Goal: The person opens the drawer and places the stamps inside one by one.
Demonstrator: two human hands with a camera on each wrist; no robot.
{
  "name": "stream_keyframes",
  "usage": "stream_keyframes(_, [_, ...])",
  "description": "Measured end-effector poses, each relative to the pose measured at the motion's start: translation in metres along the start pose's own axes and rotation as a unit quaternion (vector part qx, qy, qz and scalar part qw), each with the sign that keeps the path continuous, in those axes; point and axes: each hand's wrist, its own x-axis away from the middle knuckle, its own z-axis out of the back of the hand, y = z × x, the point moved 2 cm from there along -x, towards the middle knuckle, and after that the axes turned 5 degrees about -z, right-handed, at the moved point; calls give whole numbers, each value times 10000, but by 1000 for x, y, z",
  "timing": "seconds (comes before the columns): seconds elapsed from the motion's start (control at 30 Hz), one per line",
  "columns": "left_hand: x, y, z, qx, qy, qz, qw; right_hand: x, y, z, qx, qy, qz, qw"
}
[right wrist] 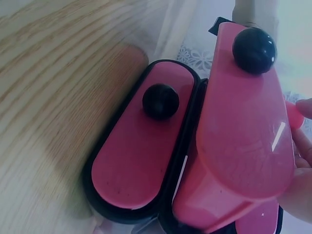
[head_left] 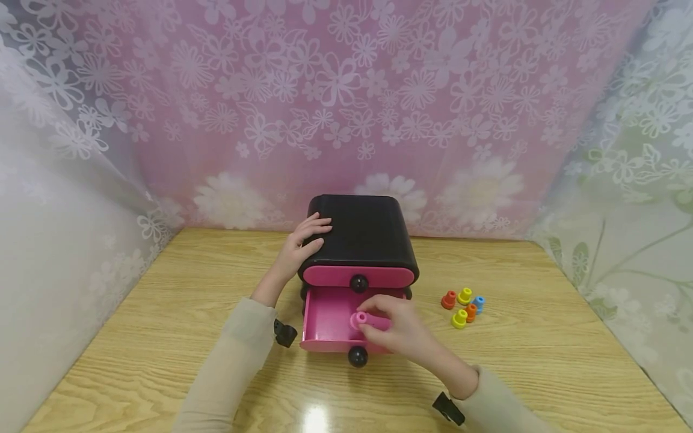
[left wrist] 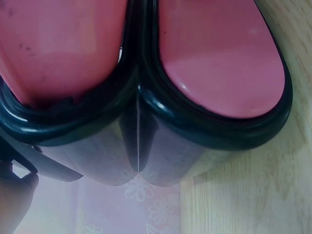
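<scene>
A small black cabinet (head_left: pixel 363 231) with pink drawers stands on the table. My left hand (head_left: pixel 296 246) rests on its top at the left edge, fingers extended. In the left wrist view, a bit of that hand (left wrist: pixel 17 202) shows at the lower left. One pink drawer (head_left: pixel 327 313) with a black knob (head_left: pixel 358 356) is pulled out. Over it, my right hand (head_left: pixel 397 325) pinches a small pink stepped peg (head_left: pixel 358 319) between thumb and fingers. In the right wrist view, the pink peg (right wrist: pixel 294 115) is partly hidden at the right edge, beside the drawer front (right wrist: pixel 243 122).
Right of the cabinet lie several small stepped pegs: a red peg (head_left: pixel 449 299), yellow pegs, a blue peg (head_left: pixel 479 304) and an orange peg (head_left: pixel 470 313). The wooden table (head_left: pixel 178 325) is bounded by flowered curtains (head_left: pixel 335 90) behind and at both sides.
</scene>
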Motion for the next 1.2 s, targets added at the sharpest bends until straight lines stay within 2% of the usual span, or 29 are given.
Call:
stream_keyframes(0.4, [1, 3, 0, -9, 6, 100, 9999, -11, -5, -15, -414, -431, -108, 9982])
stream_keyframes(0.7, [1, 5, -1, -11, 30, 18, 10000, -16, -6, -21, -321, -474, -217, 9981])
stream_keyframes(1.2, [0, 2, 1, -41, 30, 56, 10000, -26, -1, -32, 123, -913, -167, 9956])
